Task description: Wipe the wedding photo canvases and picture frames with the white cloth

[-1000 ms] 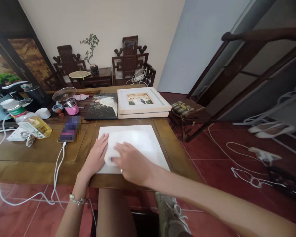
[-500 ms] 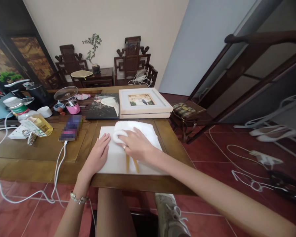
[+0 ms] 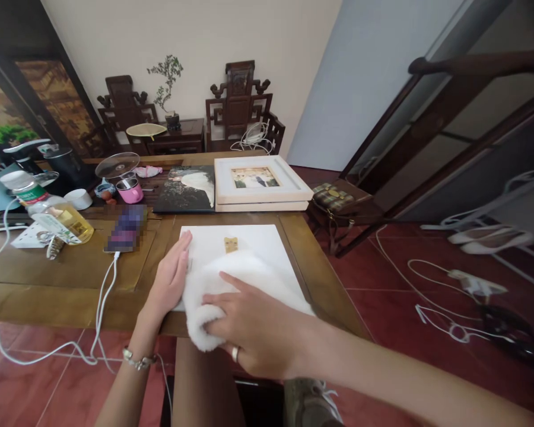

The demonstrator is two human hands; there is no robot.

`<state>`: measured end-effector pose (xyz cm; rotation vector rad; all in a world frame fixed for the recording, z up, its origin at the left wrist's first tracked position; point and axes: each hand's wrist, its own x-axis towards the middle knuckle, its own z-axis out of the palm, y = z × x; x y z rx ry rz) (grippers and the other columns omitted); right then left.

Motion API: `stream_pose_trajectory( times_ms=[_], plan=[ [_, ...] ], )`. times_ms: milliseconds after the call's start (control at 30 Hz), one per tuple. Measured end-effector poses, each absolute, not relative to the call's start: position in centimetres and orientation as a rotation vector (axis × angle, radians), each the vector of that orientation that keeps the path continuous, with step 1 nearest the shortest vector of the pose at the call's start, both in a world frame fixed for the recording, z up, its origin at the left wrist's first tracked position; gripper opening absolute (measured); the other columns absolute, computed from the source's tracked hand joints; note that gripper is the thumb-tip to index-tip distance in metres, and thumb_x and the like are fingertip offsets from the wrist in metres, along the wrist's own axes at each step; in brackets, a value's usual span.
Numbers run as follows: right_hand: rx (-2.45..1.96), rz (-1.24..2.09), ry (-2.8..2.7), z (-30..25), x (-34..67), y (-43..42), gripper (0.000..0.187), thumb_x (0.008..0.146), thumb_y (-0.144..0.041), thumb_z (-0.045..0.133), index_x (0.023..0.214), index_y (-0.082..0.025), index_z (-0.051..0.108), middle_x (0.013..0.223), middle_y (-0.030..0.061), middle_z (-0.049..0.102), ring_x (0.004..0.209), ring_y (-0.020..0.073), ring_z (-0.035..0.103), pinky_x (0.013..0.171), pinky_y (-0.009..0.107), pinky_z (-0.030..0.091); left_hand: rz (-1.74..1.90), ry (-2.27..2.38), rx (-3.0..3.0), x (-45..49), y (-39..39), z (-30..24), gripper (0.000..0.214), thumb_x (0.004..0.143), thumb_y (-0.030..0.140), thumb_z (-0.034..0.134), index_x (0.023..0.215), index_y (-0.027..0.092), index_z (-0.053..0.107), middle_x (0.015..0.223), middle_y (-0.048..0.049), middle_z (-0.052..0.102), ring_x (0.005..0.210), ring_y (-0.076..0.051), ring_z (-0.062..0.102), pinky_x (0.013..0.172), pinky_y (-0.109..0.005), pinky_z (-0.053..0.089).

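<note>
A white square board [image 3: 249, 244] lies face down on the wooden table [image 3: 71, 279], with a small brass hanger [image 3: 231, 244] near its far edge. My left hand [image 3: 169, 281] rests flat on the board's left edge, fingers stretched out. My right hand [image 3: 253, 323] presses on a fluffy white cloth [image 3: 213, 290] bunched over the board's near half and hanging past the table's front edge. The fingers curl around the cloth's folded end.
Behind the board lie a framed photo [image 3: 260, 181] in a white frame and a dark photo print [image 3: 187, 190]. At the left stand a phone [image 3: 124, 228] on a white cable, an oil bottle [image 3: 53, 216], a pink cup [image 3: 130, 191] and bowls. Cables lie on the red floor at right.
My right hand has dragged the cloth from the board's far part back toward me, to the near edge. The brass hanger now shows. The left hand stayed on the board's left edge.
</note>
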<state>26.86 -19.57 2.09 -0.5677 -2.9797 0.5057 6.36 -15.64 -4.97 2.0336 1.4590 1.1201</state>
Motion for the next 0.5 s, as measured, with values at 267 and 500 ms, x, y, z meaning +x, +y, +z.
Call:
stream_pose_trajectory(
  times_ms=[267, 500],
  plan=[
    [-1.191, 0.388, -2.775, 2.3, 27.5, -11.9, 0.026, 0.091, -0.031, 0.039, 0.091, -0.019, 0.062, 0.081, 0.0103, 0.067, 0.077, 0.0279, 0.06, 0.066, 0.033, 0.04, 0.801, 1.475, 2.201, 6.4, -15.3, -5.9, 0.043, 0.095, 0.033, 0.036, 0.131, 0.016, 0.053, 0.143, -0.0116, 0.047, 0.138, -0.023, 0.034, 0.116, -0.049, 0.019],
    [-1.018, 0.537, -2.703, 1.4, 22.0, -6.4, 0.03, 0.095, -0.035, 0.039, 0.101, -0.017, 0.062, 0.101, 0.0093, 0.068, 0.091, 0.0234, 0.06, 0.073, 0.028, 0.038, 0.825, 1.485, 2.212, 6.3, -15.4, -5.8, 0.041, 0.094, 0.032, 0.039, 0.129, 0.018, 0.055, 0.141, -0.0108, 0.05, 0.135, -0.024, 0.04, 0.116, -0.05, 0.02]
  ],
)
